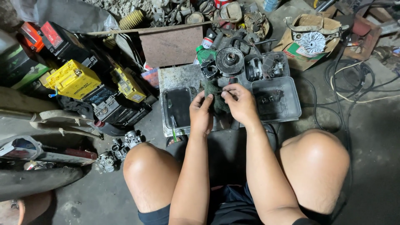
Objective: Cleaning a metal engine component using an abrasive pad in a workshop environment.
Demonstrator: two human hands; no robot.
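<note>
Two bare knees at 5 and 7 o'clock, forearms running up between them. Left hand [201,114] grips a dark green rag [216,100], fingers curled on its left edge. Right hand [241,104] is pinched narrow on a thin rod [227,88] held across the rag top; what the rag wraps cannot be told.

Carburetor [121,150] on the floor at 8 o'clock.

Three plastic trays around the hands: left tray [177,107] at 10 o'clock holds dark liquid, green-handled tool [173,132] over its near rim; right tray [277,100] at 2 o'clock holds a few small dark parts; far tray [268,66] holds metal parts.

Round pulley part [229,61] at 12 o'clock. Two yellow batteries [75,79] at 10 o'clock. Cardboard box [310,41] at 1 o'clock holds a finned metal disc [311,41].
</note>
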